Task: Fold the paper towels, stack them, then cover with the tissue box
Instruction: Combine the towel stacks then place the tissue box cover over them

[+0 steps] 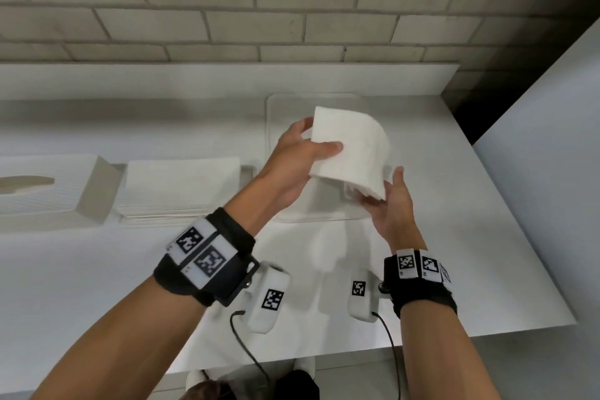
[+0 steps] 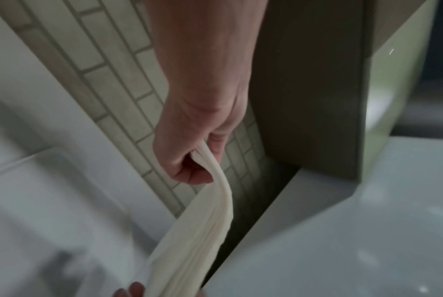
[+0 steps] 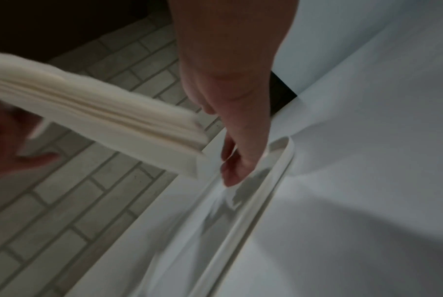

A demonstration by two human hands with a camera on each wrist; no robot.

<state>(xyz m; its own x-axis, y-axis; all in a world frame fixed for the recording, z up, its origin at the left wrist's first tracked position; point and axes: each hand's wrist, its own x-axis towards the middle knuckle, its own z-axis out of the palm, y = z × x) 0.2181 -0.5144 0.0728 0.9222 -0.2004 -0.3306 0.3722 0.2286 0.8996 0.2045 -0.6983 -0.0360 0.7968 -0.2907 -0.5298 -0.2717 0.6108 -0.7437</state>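
Both grips meet on a thick wad of soft white folded paper towels [image 1: 352, 153], held up in the air above a shallow white rounded-corner plastic tray [image 1: 337, 101]. The left hand [image 1: 300, 159] pinches the wad's left edge, thumb pressed across the top face and fingers curled behind; the left wrist view shows that pinch on the layered, ribbed edge of the wad [image 2: 202, 231], which bends in a smooth curve away from the grip. The right hand [image 1: 389, 204] is under the wad's near right corner with fingers fairly straight and spread, cupping rather than clamping; in the blurred right wrist view its fingertips [image 3: 232, 176] seem to hang free just beside the corner [image 3: 190, 156], so contact there is uncertain.

Nearest the camera, each wrist wears a black strap with white square-patterned marker blocks [image 1: 203, 253]. Beneath the arms lies the smooth matte white counter [image 1: 454, 269]. On it, left of the tray, sits a flat, square-cornered stack of white paper towels [image 1: 181, 185], its edges showing fine layers. Just beside that, further left, stands a pale ribbed tissue box [image 1: 48, 195] with an oval slot on top and a plain beige end face. Beyond the counter's raised back ledge rises a wall of rough grey-beige bricks [image 1: 292, 10] with recessed joints.
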